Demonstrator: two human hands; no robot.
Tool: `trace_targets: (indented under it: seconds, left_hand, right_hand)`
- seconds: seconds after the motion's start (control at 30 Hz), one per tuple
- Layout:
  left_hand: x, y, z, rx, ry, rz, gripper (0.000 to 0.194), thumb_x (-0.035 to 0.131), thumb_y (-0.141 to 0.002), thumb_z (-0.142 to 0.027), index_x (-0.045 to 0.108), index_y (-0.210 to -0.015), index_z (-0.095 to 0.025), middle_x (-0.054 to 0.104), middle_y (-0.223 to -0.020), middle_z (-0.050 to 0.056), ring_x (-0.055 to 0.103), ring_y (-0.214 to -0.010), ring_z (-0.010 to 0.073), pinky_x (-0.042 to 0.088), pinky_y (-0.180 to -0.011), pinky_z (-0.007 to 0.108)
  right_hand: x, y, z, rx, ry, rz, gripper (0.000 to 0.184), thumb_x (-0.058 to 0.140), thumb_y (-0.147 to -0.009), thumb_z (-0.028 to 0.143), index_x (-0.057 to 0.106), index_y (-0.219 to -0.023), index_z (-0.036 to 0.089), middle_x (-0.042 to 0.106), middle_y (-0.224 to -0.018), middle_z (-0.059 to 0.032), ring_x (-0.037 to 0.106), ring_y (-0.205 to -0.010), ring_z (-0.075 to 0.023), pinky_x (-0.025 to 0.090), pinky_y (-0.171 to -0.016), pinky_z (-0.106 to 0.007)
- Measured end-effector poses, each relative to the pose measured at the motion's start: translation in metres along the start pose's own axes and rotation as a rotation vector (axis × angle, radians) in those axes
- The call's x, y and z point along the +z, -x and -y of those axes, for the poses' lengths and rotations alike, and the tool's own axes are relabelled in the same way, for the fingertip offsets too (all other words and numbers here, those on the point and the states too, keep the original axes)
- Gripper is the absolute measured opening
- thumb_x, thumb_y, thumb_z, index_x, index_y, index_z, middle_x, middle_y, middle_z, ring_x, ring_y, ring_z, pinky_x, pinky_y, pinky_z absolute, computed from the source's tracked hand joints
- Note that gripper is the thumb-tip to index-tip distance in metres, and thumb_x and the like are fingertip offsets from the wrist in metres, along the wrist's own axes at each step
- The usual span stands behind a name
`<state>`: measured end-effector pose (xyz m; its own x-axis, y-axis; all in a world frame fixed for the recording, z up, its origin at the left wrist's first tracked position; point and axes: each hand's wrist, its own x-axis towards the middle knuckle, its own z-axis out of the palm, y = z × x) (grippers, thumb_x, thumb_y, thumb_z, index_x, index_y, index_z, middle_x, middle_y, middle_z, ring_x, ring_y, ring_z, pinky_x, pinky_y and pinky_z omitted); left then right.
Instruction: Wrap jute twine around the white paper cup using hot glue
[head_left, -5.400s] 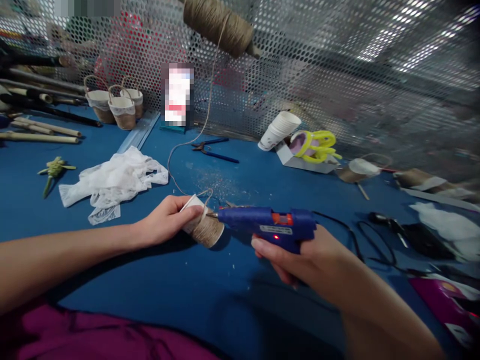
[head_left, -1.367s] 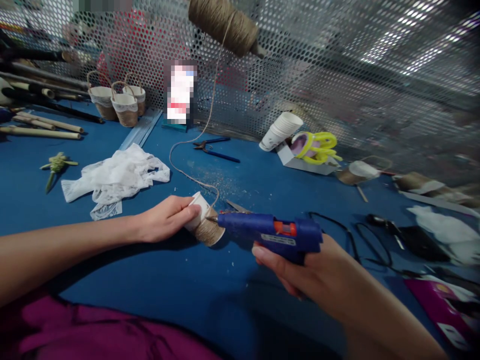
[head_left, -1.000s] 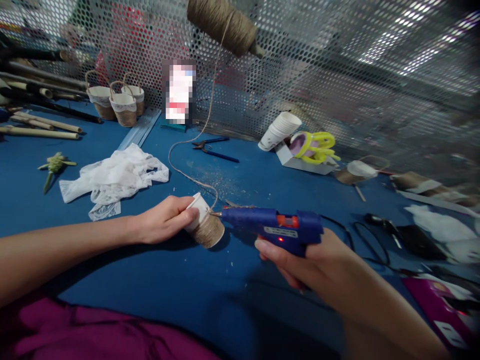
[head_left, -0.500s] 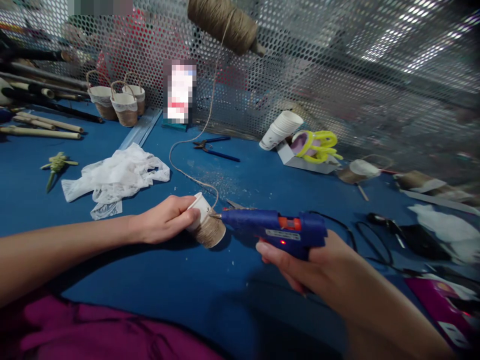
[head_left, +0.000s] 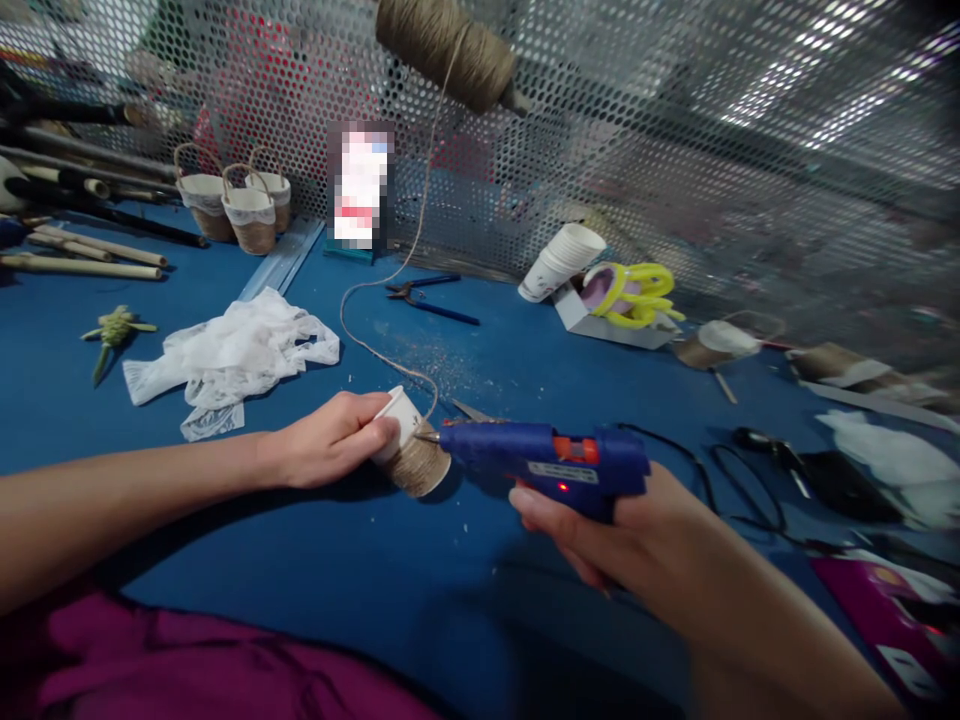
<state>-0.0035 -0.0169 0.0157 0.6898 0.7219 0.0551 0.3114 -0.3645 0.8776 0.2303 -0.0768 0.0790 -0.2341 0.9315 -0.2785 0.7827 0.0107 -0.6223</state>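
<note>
My left hand [head_left: 341, 437] is closed around a white paper cup [head_left: 401, 410], which lies tilted with its rim up and to the left. Brown twine [head_left: 417, 466] is wound around the lower part of the cup. From there a loose strand [head_left: 373, 349] runs back up to a large twine spool [head_left: 447, 50] at the top. In my right hand [head_left: 600, 535] is a blue hot glue gun [head_left: 547, 460] with a glowing red light. Its nozzle is at the cup, by the upper edge of the wound twine; whether it touches, I cannot tell.
White lace [head_left: 240, 345] lies left of the cup, pliers [head_left: 431, 300] behind it. Partly hidden scissors [head_left: 472, 411] lie near the gun. Finished small baskets [head_left: 250, 222], a phone [head_left: 360, 190] and stacked cups [head_left: 562, 260] stand along the mesh panel. A black cord [head_left: 720, 490] crosses the right side.
The glue gun has shifted very slightly to the left, its nozzle a little further over the cup. My left hand and the cup have hardly moved.
</note>
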Motion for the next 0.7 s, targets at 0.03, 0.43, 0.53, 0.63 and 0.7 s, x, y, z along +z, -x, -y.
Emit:
trace_targets:
  seconds: [0.03,0.43,0.53,0.63,0.7]
  left_hand:
    - [0.0000,-0.0001,0.0000,0.006,0.007,-0.002,0.033,0.025,-0.086,-0.031,0.050,-0.077,-0.011,0.053,-0.078,0.004,0.046,-0.067,0.0129,0.040,-0.063,0.026]
    - [0.0018,0.0009,0.0028,0.079,0.003,-0.028,0.032,0.027,-0.086,-0.030,0.051,-0.078,-0.011,0.052,-0.077,0.004,0.047,-0.066,0.0127,0.040,-0.063,0.025]
    - [0.0017,0.0009,0.0029,0.069,0.013,-0.016,0.032,0.026,-0.086,-0.030,0.050,-0.077,-0.012,0.053,-0.079,0.005,0.048,-0.067,0.0128,0.041,-0.063,0.026]
    - [0.0016,0.0011,0.0032,0.055,0.017,-0.011,0.032,0.026,-0.087,-0.031,0.049,-0.075,-0.012,0.054,-0.079,0.005,0.048,-0.067,0.0128,0.040,-0.063,0.026]
    - [0.0016,0.0014,0.0033,0.056,0.012,-0.013,0.033,0.025,-0.087,-0.031,0.049,-0.077,-0.012,0.053,-0.078,0.005,0.047,-0.067,0.0127,0.040,-0.063,0.025]
  right_hand:
    - [-0.0008,-0.0008,-0.0001,0.007,0.004,-0.003,0.037,0.049,-0.077,0.050,0.052,-0.056,0.019,0.044,-0.035,0.0049,0.041,-0.033,-0.0074,0.037,-0.038,-0.020]
    - [-0.0018,-0.0094,0.0020,0.163,-0.001,-0.006,0.040,0.051,-0.074,0.053,0.049,-0.052,0.020,0.045,-0.034,0.0045,0.045,-0.034,-0.0087,0.039,-0.038,-0.021]
    - [-0.0029,-0.0059,0.0001,0.070,-0.008,0.025,0.039,0.049,-0.076,0.053,0.053,-0.057,0.019,0.045,-0.034,0.0051,0.044,-0.034,-0.0080,0.039,-0.040,-0.021]
    - [-0.0034,-0.0038,-0.0019,0.022,-0.015,0.041,0.039,0.047,-0.077,0.052,0.053,-0.059,0.018,0.044,-0.035,0.0055,0.041,-0.033,-0.0072,0.038,-0.039,-0.021]
    - [-0.0036,-0.0043,-0.0019,0.048,-0.011,0.034,0.039,0.048,-0.077,0.053,0.052,-0.059,0.018,0.045,-0.036,0.0054,0.042,-0.034,-0.0072,0.038,-0.039,-0.021]
